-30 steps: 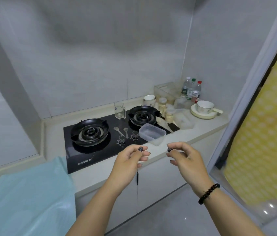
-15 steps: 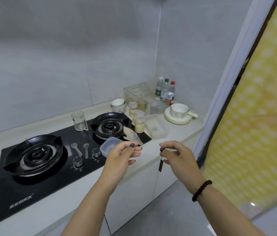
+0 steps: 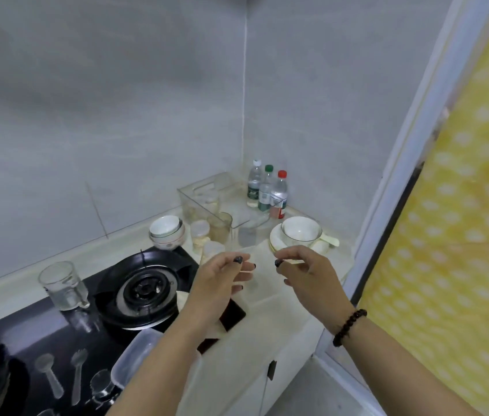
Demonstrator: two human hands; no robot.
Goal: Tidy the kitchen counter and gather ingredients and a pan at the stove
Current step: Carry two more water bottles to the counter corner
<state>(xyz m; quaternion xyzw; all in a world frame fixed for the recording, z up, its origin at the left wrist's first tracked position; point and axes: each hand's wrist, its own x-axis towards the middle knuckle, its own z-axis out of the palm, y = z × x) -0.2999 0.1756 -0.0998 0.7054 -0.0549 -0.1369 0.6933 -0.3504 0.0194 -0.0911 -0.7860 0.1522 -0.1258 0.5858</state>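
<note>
Blurred counter, stove cut off left, left hand and right hand fingers loosely curled, empty.

both hands now hovering closer to the bowl end of the table, view swung right

Bare strip along the counter front edge, right of the stove. Back right corner crowded: bottles, jars, stacked bowls, clear bin.
</note>
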